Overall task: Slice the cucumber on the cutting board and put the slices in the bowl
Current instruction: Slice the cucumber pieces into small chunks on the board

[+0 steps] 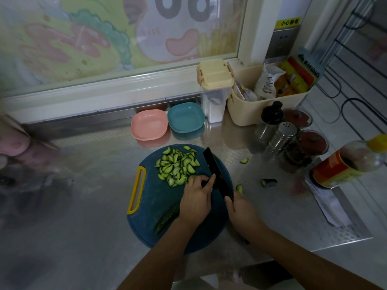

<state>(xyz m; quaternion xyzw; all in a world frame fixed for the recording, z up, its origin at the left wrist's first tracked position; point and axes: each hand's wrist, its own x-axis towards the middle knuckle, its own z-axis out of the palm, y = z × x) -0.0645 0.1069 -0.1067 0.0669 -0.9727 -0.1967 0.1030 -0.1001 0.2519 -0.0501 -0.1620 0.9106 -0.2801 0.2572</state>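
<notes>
- Cucumber (pixel 167 216), the dark green uncut length, is lying at the near-left of the big round blue plastic cutting board with the yellow handle (pixel 150 191). It runs under the left wrist, so there's more slicing to do.
- Pink square plastic bowl (pixel 149 127) and teal square plastic bowl (pixel 185 119) sit at the back, well apart from the board. Nothing's in either, so I'd say the transfer hasn't started.
- Pile of pale green half-moon slices (pixel 178 166) sits at the far side of the board, so a good share is cut.
- Left hand (pixel 195 197) is just past the uncut length, fingers bent, index tip against the blade. Can't tell if it's pinching a piece underneath.
- Right hand (pixel 240 208) is wrapped around the handle of the black knife (pixel 215 170).
- Stray bits (pixel 244 160) and a dark end stub (pixel 269 182) ended up on the steel counter (pixel 94 185).
</notes>
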